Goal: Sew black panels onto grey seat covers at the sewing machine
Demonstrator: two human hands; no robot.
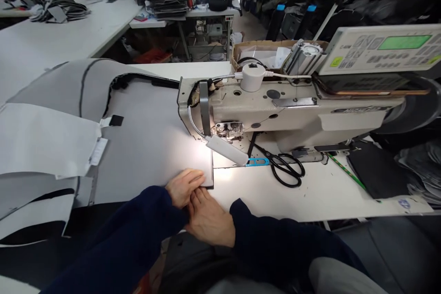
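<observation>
A large light grey fabric panel with black edging lies under the head of a sewing machine. My left hand is closed on the panel's near edge, by the corner, with its fingertips resting on top. Just below it, my right hand grips the same edge, its fingers pressed together and partly under my left hand. Both thumbs are hidden or only partly visible. A small lamp lights the panel near the needle area, and the needle itself cannot be made out.
Black scissors and a blue plastic tool lie right of the needle area. A control panel sits above the machine. White fabric pieces spread at left. Dark fabric is stacked at right. A cardboard box stands behind.
</observation>
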